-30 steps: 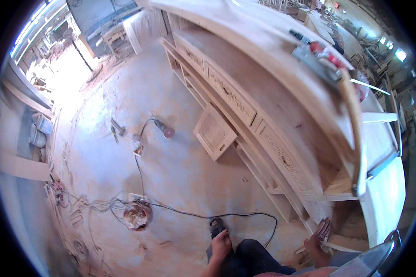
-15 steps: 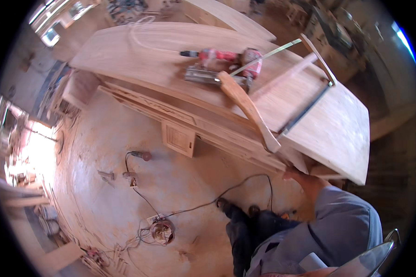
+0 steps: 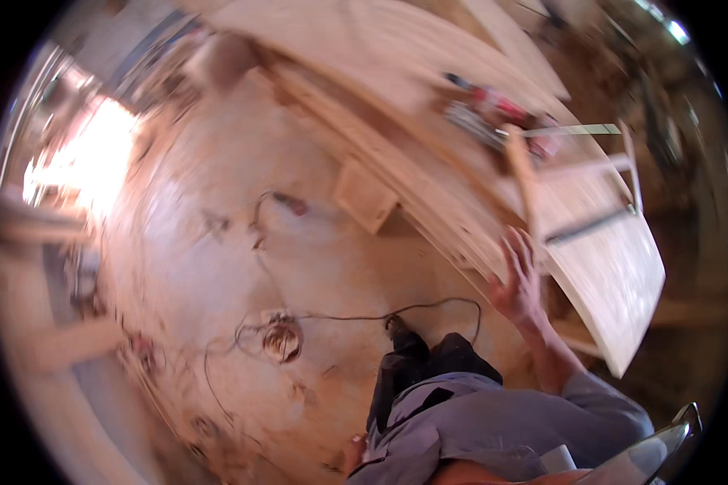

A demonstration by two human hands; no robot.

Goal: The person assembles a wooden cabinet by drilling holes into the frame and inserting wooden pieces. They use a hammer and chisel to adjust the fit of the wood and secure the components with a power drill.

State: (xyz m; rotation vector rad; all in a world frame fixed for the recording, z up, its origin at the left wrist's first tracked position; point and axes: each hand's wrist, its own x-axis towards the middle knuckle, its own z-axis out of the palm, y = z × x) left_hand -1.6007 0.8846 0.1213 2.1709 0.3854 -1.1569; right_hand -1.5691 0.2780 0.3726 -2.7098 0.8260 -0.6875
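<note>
My right hand (image 3: 518, 283) is raised at the near edge of a large pale wooden furniture piece (image 3: 607, 283), its fingers spread. The fingertips are close to the wooden handle of a frame saw (image 3: 526, 178) lying on the broad top panel; whether they touch it I cannot tell. Behind the saw, on the same panel, lies a red and grey nail gun (image 3: 493, 113), blurred. My left hand (image 3: 354, 453) hangs low beside my body, only partly visible, with its fingers not readable.
A power tool with a red end (image 3: 291, 204) lies on the dusty floor (image 3: 218, 275). A dark cable (image 3: 340, 317) runs near my feet to a round container (image 3: 281, 341). A small wooden panel (image 3: 366, 194) leans below the furniture. Boards (image 3: 65, 347) stand at left.
The view has turned, so the furniture slants more steeply. My right hand, earlier mostly hidden at the furniture's lower edge, now shows with fingers spread. My left hand has come into view.
</note>
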